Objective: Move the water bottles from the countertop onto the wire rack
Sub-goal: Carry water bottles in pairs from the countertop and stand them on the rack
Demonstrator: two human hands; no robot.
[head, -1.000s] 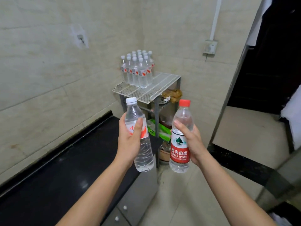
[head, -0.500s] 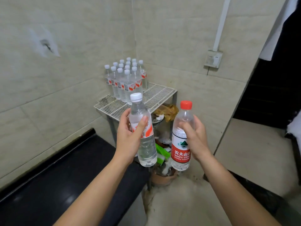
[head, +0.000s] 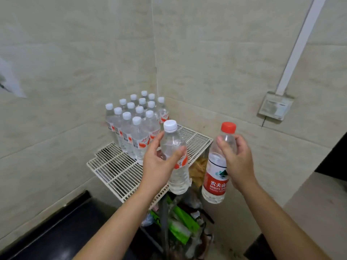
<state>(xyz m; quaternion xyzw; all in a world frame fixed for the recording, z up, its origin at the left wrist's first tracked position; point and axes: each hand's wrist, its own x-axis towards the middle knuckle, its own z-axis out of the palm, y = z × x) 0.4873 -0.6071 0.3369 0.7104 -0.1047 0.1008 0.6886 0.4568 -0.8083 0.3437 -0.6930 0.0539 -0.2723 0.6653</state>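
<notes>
**Over the rack's near edge: one btl per hand, set-down next**

Just past the end of the black countertop (head: 62,231), L hand (head: 159,166) wrapped round the mid-body of the white-cap bottle (head: 173,143), thumb across the front, fingers behind. Btl tilted a little, base in line w/ the front-right edge of the wire rack (head: 120,171), above it or just short of it, can't tell which. Beside it, R hand (head: 237,162) curled round the shoulder of the red-cap bottle (head: 216,182), approx upright, out beyond the rack's right side, apart from the wires.

Step in hand, by the look of it: carry in & set down. To do it well:
- Bring each base over bare wires in front of the standing group.
- Straighten the L btl, then lower till seated flat across several wires, away from the rim.
- Place L first, being closer in.
- Then swing the R btl leftward over the rim, high enough not to clip the frame.
- Let go only once steady; slim btls on a wire grid prob. tippy.

Under the rack: green packets (head: 183,222), a yellowish bundle (head: 199,169) & misc clutter, a bad place for a slipped btl. Further back, cluster of white-cap bottles (head: 135,128) packed upright in the rack's rear corner, near both walls. Front ones just behind the L hand, so risk of knocking them over w/ knuckles. Farthest: tiled wall (head: 75,53), grey wall box (head: 275,107) w/ white conduit (head: 298,45) rising from it, well out of the way.
</notes>
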